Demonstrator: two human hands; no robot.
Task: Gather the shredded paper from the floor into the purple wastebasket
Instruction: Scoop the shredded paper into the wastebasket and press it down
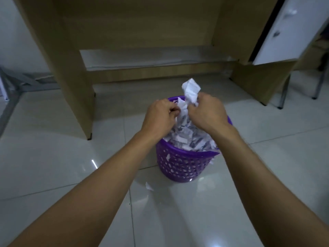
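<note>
A purple perforated wastebasket [185, 166] stands on the tiled floor in the middle of the view, filled to the brim with shredded paper [188, 139]. Both hands hover over its opening. My right hand [207, 111] grips a crumpled wad of white paper [190, 90] that sticks up above the far rim. My left hand [161, 114] has its fingers curled around paper strips hanging down into the basket. One small scrap of paper [149, 186] lies on the floor just left of the basket's base.
A wooden desk stands behind the basket, its left leg panel [71, 86] and right leg panel [258, 81] on either side. A white cabinet door [288, 32] hangs open at the upper right. Metal chair legs [283, 93] stand at right.
</note>
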